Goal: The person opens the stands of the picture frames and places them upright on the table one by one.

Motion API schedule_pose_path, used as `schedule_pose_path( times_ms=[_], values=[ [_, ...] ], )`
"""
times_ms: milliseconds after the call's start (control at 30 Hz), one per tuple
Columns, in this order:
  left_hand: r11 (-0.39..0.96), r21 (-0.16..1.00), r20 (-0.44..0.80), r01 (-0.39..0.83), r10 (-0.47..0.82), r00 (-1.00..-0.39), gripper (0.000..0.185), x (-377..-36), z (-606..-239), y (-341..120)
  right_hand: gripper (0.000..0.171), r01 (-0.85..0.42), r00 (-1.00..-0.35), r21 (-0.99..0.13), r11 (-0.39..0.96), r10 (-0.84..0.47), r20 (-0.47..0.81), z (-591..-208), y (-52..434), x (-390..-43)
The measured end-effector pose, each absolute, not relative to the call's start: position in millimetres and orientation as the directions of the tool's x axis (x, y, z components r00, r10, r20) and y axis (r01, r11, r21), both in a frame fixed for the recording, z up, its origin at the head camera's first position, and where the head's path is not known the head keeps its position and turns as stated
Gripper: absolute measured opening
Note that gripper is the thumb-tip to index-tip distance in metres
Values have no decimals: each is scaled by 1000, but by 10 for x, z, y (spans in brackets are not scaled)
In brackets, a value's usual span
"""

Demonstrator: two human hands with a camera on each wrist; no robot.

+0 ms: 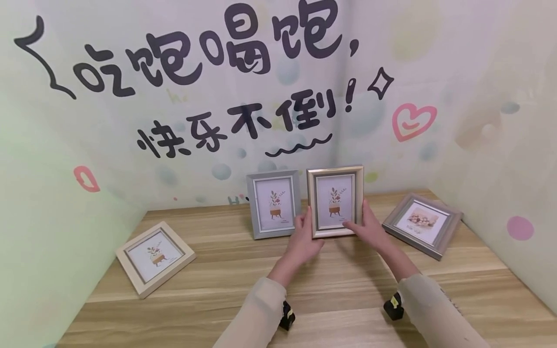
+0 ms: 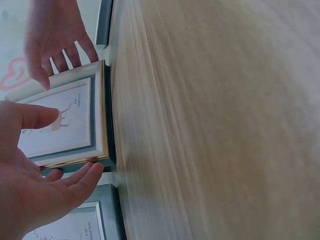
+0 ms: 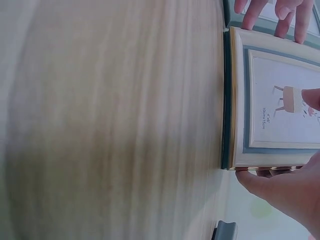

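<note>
From your head camera, you have both hands on the gold frame (image 1: 335, 201), which stands upright on the table (image 1: 304, 290) near the back wall (image 1: 174, 121). Your left hand (image 1: 304, 239) lies against its left edge with the fingers nearly straight, thumb at the frame's front. Your right hand (image 1: 370, 224) lies against its right edge, fingers straight, thumb across the lower front. Neither hand curls round the frame; both are open and pressing on its sides. Just left of it stands a grey frame (image 1: 273, 204), close beside but whether touching you cannot tell. A pale frame (image 1: 154, 257) lies flat at the table's left, and a silver frame (image 1: 422, 224) lies flat at the right, both well apart from your hands.

From your left wrist, your left hand (image 2: 30, 185) is open, fingers straight under the gold frame's (image 2: 75, 120) edge. Your right hand's fingers (image 2: 55, 35) touch the far edge. The grey frame (image 2: 85, 220) shows at the bottom.

From your right wrist, your right hand (image 3: 287, 192) is open along the gold frame's (image 3: 280, 100) edge, a fingertip over its glass. Your left fingers (image 3: 275, 12) touch the opposite edge.
</note>
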State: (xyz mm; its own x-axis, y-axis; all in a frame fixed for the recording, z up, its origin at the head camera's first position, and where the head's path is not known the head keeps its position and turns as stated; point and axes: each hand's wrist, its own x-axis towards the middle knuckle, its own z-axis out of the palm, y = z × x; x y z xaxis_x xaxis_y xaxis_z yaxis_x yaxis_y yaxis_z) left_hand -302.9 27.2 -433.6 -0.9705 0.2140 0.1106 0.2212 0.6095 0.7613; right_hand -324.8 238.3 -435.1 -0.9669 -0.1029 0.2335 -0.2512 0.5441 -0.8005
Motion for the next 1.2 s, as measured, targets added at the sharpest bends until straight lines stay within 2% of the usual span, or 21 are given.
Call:
schedule_pose_path(
  times_ms=[200,467,700,1200],
  values=[
    [534,804,153,261,239,-959,97,-3028,-4381,199,85,-170,-985,-818,549,-89,145,-4309,2365,-3207],
    [484,836,120,258,298,-947,89,-2979,-4310,63,76,-214,-976,-830,515,-89,197,-4226,2325,-3126],
    [441,850,141,288,337,-931,85,-2908,-4205,-108,87,-161,-984,-771,616,-35,177,-4112,2294,-2969],
    [418,849,174,323,356,-918,75,-2771,-4114,-593,82,-223,-974,-782,582,-109,196,-3967,2019,-2690]
  ],
)
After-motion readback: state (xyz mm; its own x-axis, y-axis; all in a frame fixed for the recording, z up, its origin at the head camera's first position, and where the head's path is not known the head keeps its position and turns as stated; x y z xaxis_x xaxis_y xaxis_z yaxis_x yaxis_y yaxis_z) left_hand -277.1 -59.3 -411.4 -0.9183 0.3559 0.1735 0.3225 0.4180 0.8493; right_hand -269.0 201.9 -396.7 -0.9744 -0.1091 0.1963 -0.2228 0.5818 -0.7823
